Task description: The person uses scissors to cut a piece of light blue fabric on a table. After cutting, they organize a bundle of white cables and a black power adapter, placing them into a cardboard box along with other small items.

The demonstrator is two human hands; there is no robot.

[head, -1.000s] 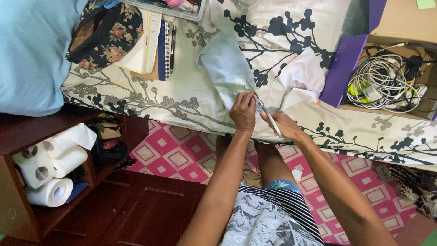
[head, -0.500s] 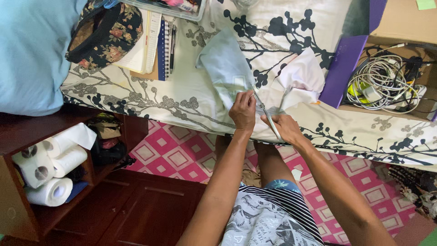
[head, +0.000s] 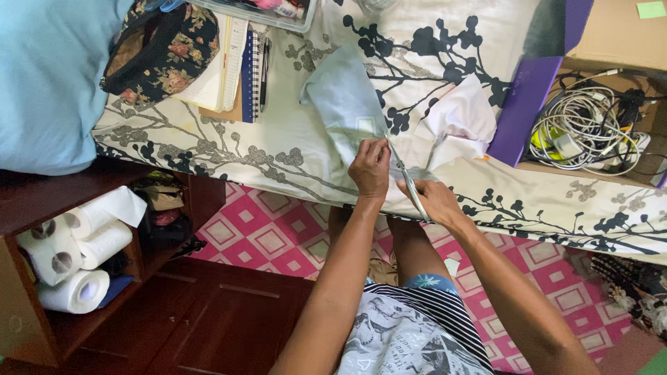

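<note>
Far left I see a large pale blue pillow [head: 45,76] lying on the bed, and below it a dark brown wooden shelf [head: 28,208] with several white paper rolls [head: 69,257] stacked inside. Next to the pillow sits a black floral fabric bag [head: 156,45], and just beside that a stack of spiral notebooks [head: 233,59] with a dark pen [head: 265,66] lying along their right edge. All of this rests on the white bedsheet printed with black branches [head: 229,146].

Toward the middle, a light blue folded cloth [head: 344,104] lies on the sheet, running down to my hands at the bed's near edge. My left hand [head: 370,170] has its grip pinched together on the cloth's lower edge. My right hand [head: 432,200], just beside it, has its grip clamped on the handles of metal scissors [head: 408,182], whose blades point up along the cloth; I cannot tell whether the blades are parted.

Right of the hands lies a crumpled white cloth [head: 462,118], then a purple-edged cardboard box [head: 531,104] holding a tangle of white cables [head: 587,135]. Under the bed's edge shows a pink and white diamond-patterned floor mat [head: 267,232].
</note>
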